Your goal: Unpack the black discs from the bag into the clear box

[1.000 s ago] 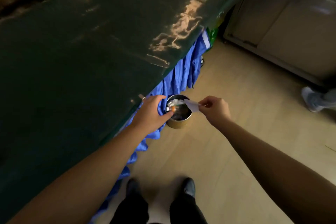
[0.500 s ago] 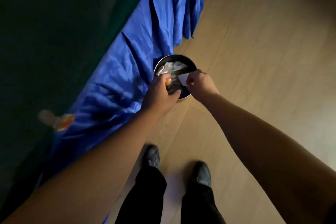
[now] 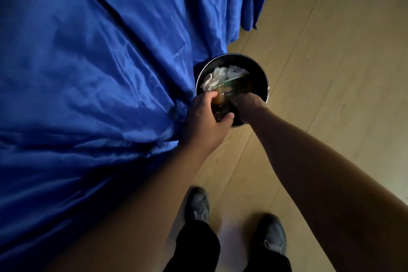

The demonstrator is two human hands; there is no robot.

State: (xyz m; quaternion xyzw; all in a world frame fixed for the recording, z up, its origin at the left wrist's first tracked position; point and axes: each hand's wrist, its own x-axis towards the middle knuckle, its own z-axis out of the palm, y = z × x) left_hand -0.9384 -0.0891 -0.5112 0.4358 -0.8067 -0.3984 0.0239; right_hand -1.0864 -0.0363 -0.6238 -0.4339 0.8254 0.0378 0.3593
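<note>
No black disc and no clear box shows in the head view. A round metal bin [image 3: 263, 74] stands on the floor against the blue cloth, with crumpled white paper [image 3: 223, 74] and clear wrapping inside. My left hand [image 3: 207, 121] is at the bin's near rim, its fingers and thumb curled round a dark, glossy crumpled wrapper [image 3: 220, 109] with an orange patch. My right hand [image 3: 249, 106] reaches down into the bin beside it. Its fingers are hidden, so what they hold cannot be told.
A blue satin cloth [image 3: 99, 73] hangs in folds over the whole left side and touches the bin. Light wooden floor [image 3: 331, 73] lies to the right. My two dark shoes [image 3: 197, 203] [image 3: 273, 234] stand below the bin.
I have bent lower, so the bin looks much larger and the table top has left the view. The white scrap my right hand pinched is no longer visible, and that hand has dipped into the bin.
</note>
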